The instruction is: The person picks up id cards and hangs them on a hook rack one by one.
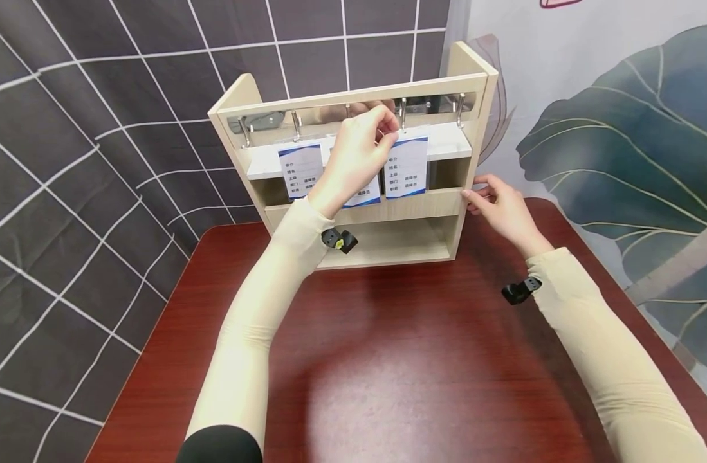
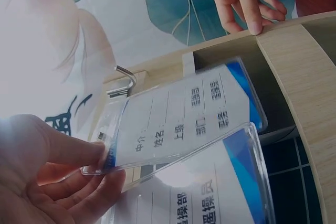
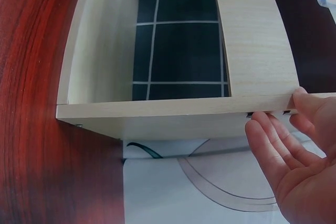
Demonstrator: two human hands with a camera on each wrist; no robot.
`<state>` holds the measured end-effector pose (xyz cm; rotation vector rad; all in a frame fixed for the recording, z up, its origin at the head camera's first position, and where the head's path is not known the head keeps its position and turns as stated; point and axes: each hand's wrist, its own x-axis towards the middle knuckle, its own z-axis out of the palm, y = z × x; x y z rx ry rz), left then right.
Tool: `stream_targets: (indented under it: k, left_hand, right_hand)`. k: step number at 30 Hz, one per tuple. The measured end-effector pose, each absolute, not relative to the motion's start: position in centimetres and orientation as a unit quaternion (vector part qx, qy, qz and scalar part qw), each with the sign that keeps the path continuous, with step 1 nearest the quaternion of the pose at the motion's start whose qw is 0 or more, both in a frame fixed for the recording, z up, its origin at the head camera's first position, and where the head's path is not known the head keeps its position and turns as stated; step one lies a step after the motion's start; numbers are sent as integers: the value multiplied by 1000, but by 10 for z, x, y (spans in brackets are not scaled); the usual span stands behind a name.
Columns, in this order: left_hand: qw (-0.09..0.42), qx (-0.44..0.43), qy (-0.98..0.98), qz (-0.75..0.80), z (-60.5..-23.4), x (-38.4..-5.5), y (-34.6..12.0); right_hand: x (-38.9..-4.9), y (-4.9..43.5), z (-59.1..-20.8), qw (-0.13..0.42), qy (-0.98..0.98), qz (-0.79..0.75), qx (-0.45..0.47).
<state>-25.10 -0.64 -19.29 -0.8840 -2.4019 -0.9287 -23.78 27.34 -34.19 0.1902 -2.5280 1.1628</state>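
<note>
In the left wrist view, my left hand (image 2: 58,177) pinches the top edge of a clear-sleeved name badge (image 2: 178,114) between thumb and fingers. In the head view that badge (image 1: 408,166) hangs in front of a wooden shelf (image 1: 428,204), below a metal hook (image 1: 403,114). A second badge (image 2: 205,192) overlaps it from below in the left wrist view; the left hand (image 1: 356,151) partly hides it in the head view. Another badge (image 1: 301,170) hangs at the left. My right hand (image 1: 500,209) holds the shelf's right side panel, thumb (image 3: 307,100) on the front edge.
The shelf stands at the back of a dark red table (image 1: 388,360). Several hooks line a shiny metal strip (image 1: 324,116) across its top. Behind are a dark grid-patterned cloth (image 1: 98,193) and a leaf-patterned wall covering (image 1: 631,141).
</note>
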Motion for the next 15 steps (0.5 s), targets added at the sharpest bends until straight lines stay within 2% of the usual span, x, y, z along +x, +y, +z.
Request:
stream_targets:
  k: [8, 15]
  left_hand:
    - [197, -310, -875, -315, -188, -250, -2]
    - [206, -307, -876, -310, -187, -251, -2]
  right_hand:
    - [-237, 274, -342, 175, -893, 410, 67]
    - [-239, 273, -343, 176, -891, 414, 69]
